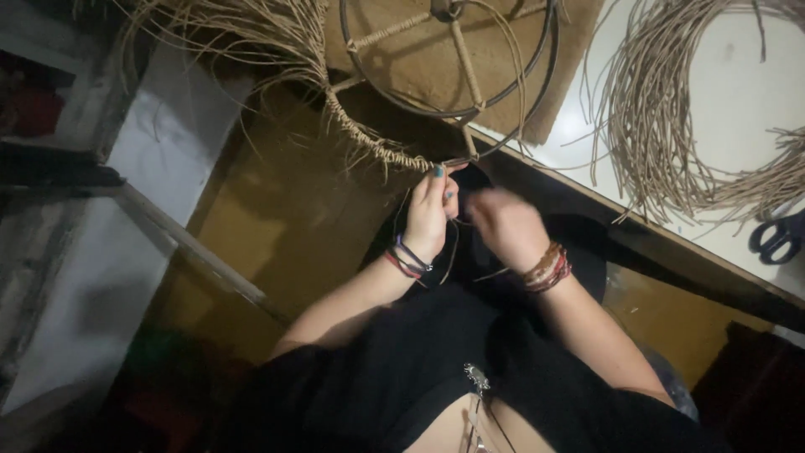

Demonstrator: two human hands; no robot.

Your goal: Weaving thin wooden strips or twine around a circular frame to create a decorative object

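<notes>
Wire frame (449, 59): a round metal ring with crossed spokes, lying partly on the white table (738, 92) and overhanging its near edge. The overhang brings the rim within reach of both hands above the lap, probably the reason for this position.

Wrapped section (369, 138): tan cord is bound tightly around the ring's lower left arc. Loose cord ends (243, 33) fan outward from it to the upper left, clear of the working point.

Left hand (429, 214): raised to the rim where the wrapping ends. The fingers are closed in a pinch on the rim and on a thin cord strand (454, 247) that hangs down past the wrist. This grip appears to steady the ring and keep the last turn from slackening.

Right hand (506, 226): just beside the left, below the rim, motion-blurred. The fingers look curled. Whether they hold a strand cannot be told.

Supply: a bundle of cord (671, 117) lies in a loose arc on the table to the right. Black-handled scissors (778, 236) rest at the table's right edge, well apart from the hands.
</notes>
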